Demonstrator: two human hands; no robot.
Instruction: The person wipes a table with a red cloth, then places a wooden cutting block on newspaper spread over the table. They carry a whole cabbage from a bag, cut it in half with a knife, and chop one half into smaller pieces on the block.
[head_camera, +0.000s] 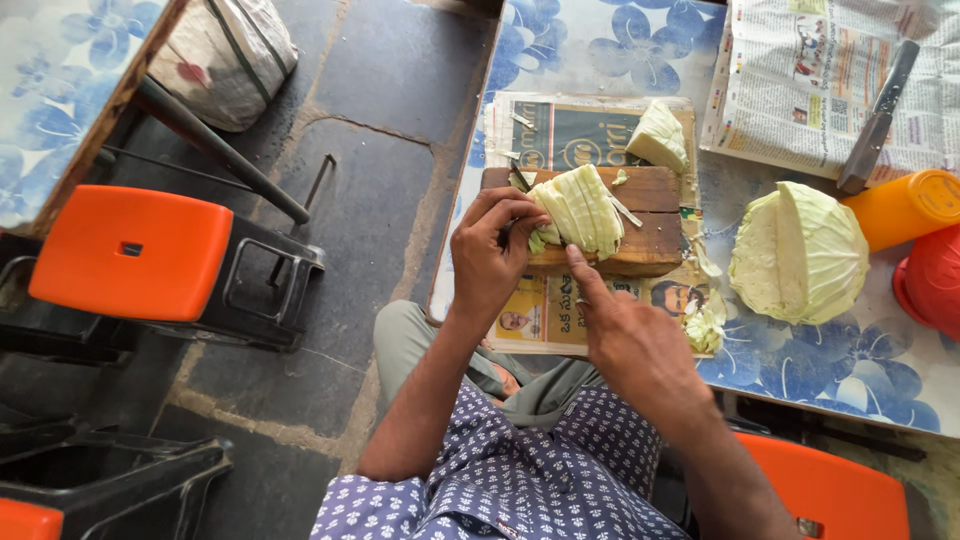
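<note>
A pale green wedge of cabbage, cut into thin slices that fan apart but hang together, stands on its edge on a brown wooden chopping board. The board lies on newspaper at the surface's near edge.

Left hand steadies cabbage wedge on cutting board.

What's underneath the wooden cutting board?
The wooden cutting board lies on a sheet of newspaper, spread over a blue-flowered tablecloth. The newspaper's middle is hidden beneath the board.
</note>
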